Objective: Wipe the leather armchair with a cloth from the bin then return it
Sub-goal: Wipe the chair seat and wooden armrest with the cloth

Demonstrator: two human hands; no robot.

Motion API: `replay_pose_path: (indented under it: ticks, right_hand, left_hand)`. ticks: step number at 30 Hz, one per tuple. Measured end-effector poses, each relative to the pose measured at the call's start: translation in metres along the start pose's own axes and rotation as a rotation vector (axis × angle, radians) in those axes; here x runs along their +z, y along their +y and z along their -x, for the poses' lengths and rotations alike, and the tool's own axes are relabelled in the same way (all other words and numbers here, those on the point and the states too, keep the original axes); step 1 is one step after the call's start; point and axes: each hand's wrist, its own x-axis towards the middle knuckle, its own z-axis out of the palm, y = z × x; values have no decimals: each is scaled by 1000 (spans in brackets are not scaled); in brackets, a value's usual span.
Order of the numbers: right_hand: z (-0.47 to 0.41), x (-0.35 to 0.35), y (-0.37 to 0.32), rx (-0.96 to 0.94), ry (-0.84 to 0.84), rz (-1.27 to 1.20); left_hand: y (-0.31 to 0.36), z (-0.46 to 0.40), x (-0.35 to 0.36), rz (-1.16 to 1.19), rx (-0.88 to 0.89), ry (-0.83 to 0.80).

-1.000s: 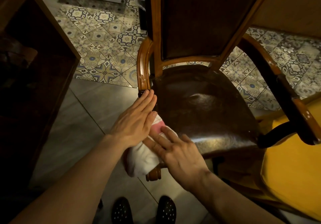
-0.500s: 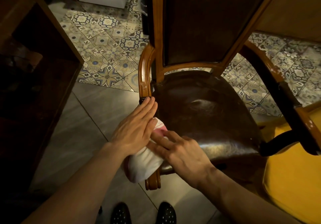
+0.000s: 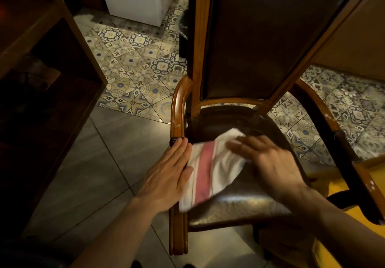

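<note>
**Cloth spread on the seat, mid-wipe**

The cloth (image 3: 210,170) lies on the chair (image 3: 239,209) seat, under the right hand (image 3: 268,163), whose flat, unclenched fingers (image 3: 241,144) press it to the leather. The left hand (image 3: 168,176), fingers straight and grasping nothing, likely pins its near edge beside the armrest (image 3: 177,118).

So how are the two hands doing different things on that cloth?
The left hand lies flat and sharp at the cloth's left edge, fingers reaching the wooden armrest. The right hand presses on the cloth's right part over the leather seat and looks motion-blurred, so it is probably the one wiping. The left sits at the seat's side; the right is further in. Both are palm down, fingers extended.
</note>
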Motion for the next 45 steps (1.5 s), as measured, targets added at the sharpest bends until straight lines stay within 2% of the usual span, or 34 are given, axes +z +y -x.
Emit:
replay_pose_path:
  ticks: [3, 5, 12, 15, 19, 21, 23, 28, 45]
  right_hand:
    - [-24, -16, 16, 155, 143, -74]
    - [-45, -23, 14, 155, 219, -97]
    - [-117, -26, -42, 115, 314, -147]
    - [-137, -18, -63, -2, 225, -158]
    - [-146, 6, -75, -201, -65, -192]
    - [-146, 15, -73, -229, -200, -286]
    - [-144, 19, -68, -215, -252, -372]
    - [-153, 27, -57, -283, -232, -241]
    - [-228, 51, -48, -129, -4, -109]
  left_hand:
    - [1, 1, 0, -18, -4, 14]
    - [3, 2, 2, -41, -14, 15]
    - [9, 4, 9, -44, -77, 41]
    - [9, 4, 11, -15, -91, 35]
    - [10, 5, 11, 9, -136, 23]
    - [10, 5, 7, -24, -159, 3]
    - [12, 6, 6, -12, -155, 6]
    - [9, 6, 9, 31, -117, 48]
    - [7, 4, 14, 2, -62, 42]
